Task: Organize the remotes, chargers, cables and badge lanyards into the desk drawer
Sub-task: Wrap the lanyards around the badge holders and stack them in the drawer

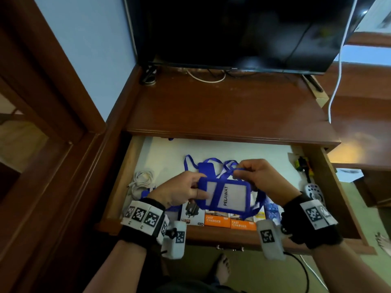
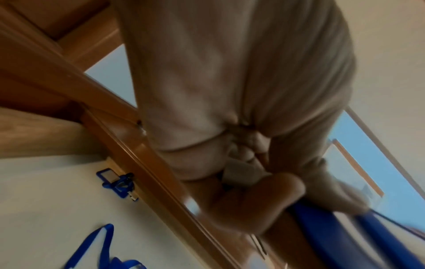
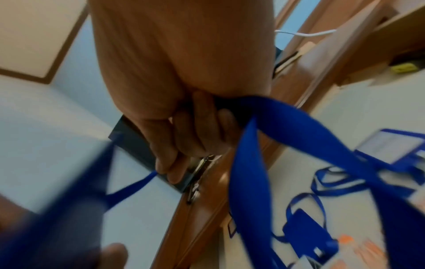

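Over the open desk drawer (image 1: 127, 166) I hold a blue badge holder (image 1: 230, 194) printed PELAWAT. My left hand (image 1: 186, 192) pinches its left edge. My right hand (image 1: 257, 174) grips its blue lanyard strap (image 1: 259, 199), which loops down at the right; the strap (image 3: 250, 163) runs out of that fist in the right wrist view. Another blue badge with lanyard (image 1: 206, 169) lies on the drawer floor behind, also seen as a badge (image 2: 112, 182) in the left wrist view. A white coiled cable (image 1: 141, 180) lies at the drawer's left. Orange fast-charger boxes (image 1: 229, 220) line the front.
A remote (image 1: 315, 192) and small tools (image 1: 303, 166) sit at the drawer's right side. A TV (image 1: 243, 32) stands on the desktop (image 1: 222, 106) with a white cable (image 1: 338, 66) hanging at its right. A wooden door frame (image 1: 53, 123) is at the left. My bare foot (image 1: 223, 267) is below the drawer.
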